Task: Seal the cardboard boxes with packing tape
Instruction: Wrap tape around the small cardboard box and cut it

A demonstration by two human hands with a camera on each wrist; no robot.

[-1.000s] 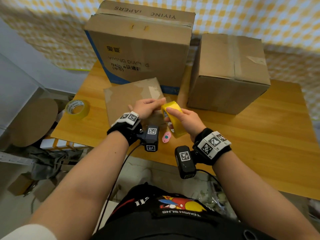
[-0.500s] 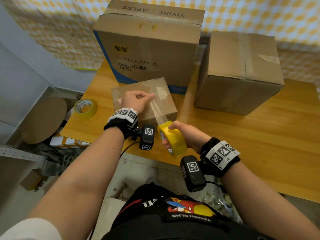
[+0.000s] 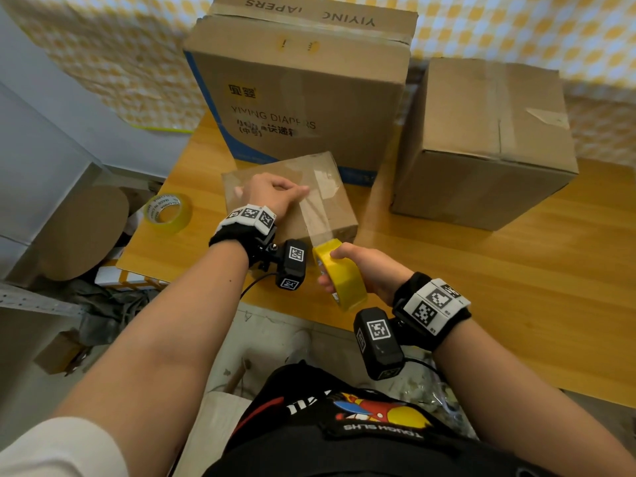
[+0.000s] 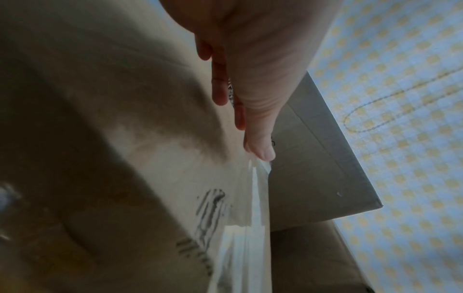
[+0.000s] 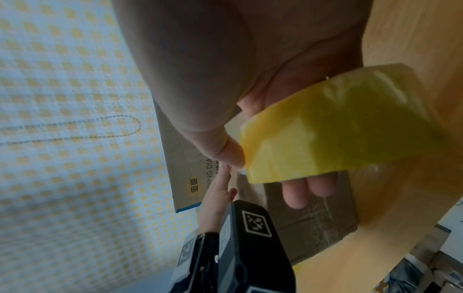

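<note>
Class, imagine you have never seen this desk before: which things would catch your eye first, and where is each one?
First the yellow tape roll, gripped in the right hand at the table's near edge, with a clear strip stretched up to the small box. There the left hand pins the strip's end on the box top. Behind stand two big boxes: the printed box at centre, the plain box to the right.

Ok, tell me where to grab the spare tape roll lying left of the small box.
Pinch the spare tape roll from above, thumb in the open core, fingers outside the wall: it lies flat, hole up, near the table edge.
</note>
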